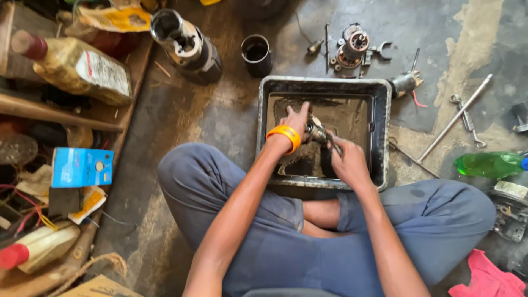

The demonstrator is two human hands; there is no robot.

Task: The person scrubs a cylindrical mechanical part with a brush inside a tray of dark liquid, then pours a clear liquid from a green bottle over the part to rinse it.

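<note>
Person seated cross-legged on the concrete floor (220, 121), viewed from above. A dark rectangular metal tray (379, 132) sits on the floor directly in front of the legs; its bottom is coated with muddy, dirty liquid.

Left hand (297, 120): over the middle of the tray, fingers curled round the far end of a small metal part (318, 132). An orange wristband (286, 135) sits on that wrist.

Right hand (347, 159): just right of and nearer than the left, fingers closed on the near end of the same metal part. The part is held between both hands above the tray bottom; whether it touches the liquid cannot be told.

Surroundings: beyond the tray, a black cylindrical cup (256, 55) stands on the floor, with a larger motor housing (187, 47) lying to its left. Far right of the cup, a wound motor core (352, 49) lies among small spanners and loose bits. A long metal rod (455, 118) lies to the right of the tray, a green plastic bottle (489, 164) near it. A red rag (487, 278) lies at near right. At left, a cluttered shelf holds a yellowish bottle (77, 69) and a blue box (81, 166).
</note>
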